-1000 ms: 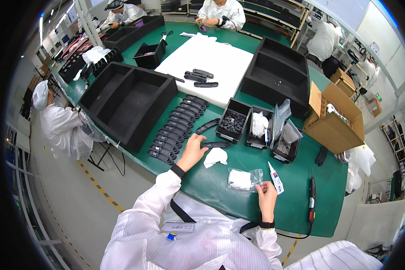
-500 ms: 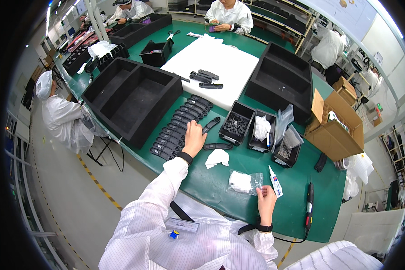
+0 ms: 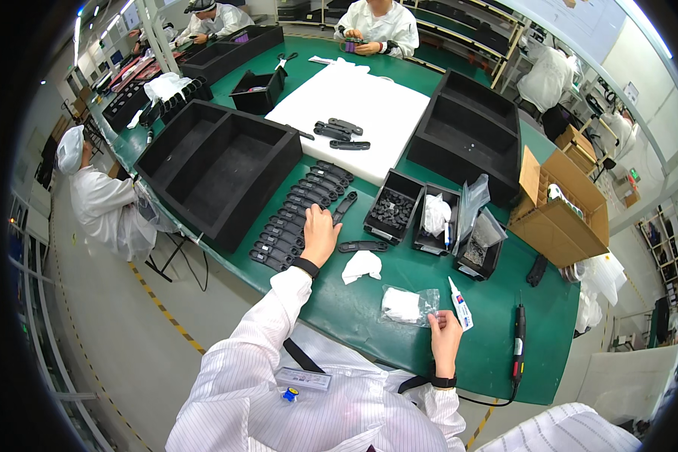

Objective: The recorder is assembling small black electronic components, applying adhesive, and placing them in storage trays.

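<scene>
My left hand (image 3: pixel 321 235) is at the right side of a slanting row of black elongated plastic parts (image 3: pixel 282 230). Its fingers are curled, and the thumb side meets the lower end of one loose black elongated part (image 3: pixel 347 204); the exact grip is partly hidden. Another such part (image 3: pixel 362 246) lies to the right of that hand. Closer to me, my right hand (image 3: pixel 446 335) pinches the edge of a clear plastic bag (image 3: pixel 429 300) with a white wad inside. A white tube (image 3: pixel 461 305) lies beside the bag, and a crumpled white cloth (image 3: pixel 361 267) is between the hands.
Small black bins (image 3: pixel 391 203) hold black pieces, a white bag and small metal parts. Large black divided trays (image 3: pixel 226 169) flank a white foam sheet (image 3: pixel 377 105) carrying several black parts. An electric screwdriver (image 3: pixel 518 343) and an open carton (image 3: pixel 561 207) are at right. Co-workers sit around.
The loose black part has shifted left toward the row and turned steeper, along with my left hand. My right hand keeps its place on the bag.
</scene>
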Demonstrator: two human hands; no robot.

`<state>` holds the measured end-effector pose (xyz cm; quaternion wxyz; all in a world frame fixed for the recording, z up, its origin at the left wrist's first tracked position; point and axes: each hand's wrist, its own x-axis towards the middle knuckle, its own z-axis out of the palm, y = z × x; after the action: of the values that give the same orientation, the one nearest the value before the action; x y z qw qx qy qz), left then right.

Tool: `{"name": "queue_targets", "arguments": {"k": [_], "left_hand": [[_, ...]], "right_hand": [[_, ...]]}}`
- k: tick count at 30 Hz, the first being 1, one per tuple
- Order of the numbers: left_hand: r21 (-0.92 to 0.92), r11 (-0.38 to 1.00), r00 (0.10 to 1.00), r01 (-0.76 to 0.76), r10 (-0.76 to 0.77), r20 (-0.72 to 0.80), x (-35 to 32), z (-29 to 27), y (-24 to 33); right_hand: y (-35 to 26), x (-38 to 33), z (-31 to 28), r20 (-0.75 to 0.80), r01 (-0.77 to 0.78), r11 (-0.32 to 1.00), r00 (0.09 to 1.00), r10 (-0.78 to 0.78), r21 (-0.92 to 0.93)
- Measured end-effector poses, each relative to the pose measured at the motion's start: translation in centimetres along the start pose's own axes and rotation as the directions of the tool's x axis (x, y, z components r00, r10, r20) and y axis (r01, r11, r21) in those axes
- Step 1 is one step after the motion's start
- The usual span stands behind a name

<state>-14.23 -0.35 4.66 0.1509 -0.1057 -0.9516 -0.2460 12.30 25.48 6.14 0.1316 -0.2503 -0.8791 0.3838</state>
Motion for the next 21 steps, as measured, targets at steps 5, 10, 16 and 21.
{"name": "queue_targets", "arguments": {"k": [5, 10, 16, 21], "left_hand": [[-0.071, 0.997, 0.999, -0.034, 0.032, -0.032, -0.5, -0.1, 0.1], [-0.213, 0.967, 0.987, -0.136, 0.114, -0.112, -1.4, -0.7, 0.4], [-0.539, 0.837, 0.970, 0.098, 0.040, 0.239, -2.5, -3.3, 3.9], [-0.422, 0.901, 0.986, -0.102, 0.149, 0.079, 1.1, 0.0, 4.7]], "right_hand": [[-0.2, -0.3, -0.2, -0.015, -0.025, 1.000, 1.000, 0.026, 0.014], [0.4, 0.0, -0.4, -0.026, -0.036, 0.997, 0.999, 0.038, 0.073], [-0.1, 1.1, -2.0, -0.150, 0.017, 1.000, 0.989, -0.014, 0.019], [-0.3, 3.9, -5.6, -0.267, 0.061, 0.998, 0.962, -0.063, -0.016]]}}
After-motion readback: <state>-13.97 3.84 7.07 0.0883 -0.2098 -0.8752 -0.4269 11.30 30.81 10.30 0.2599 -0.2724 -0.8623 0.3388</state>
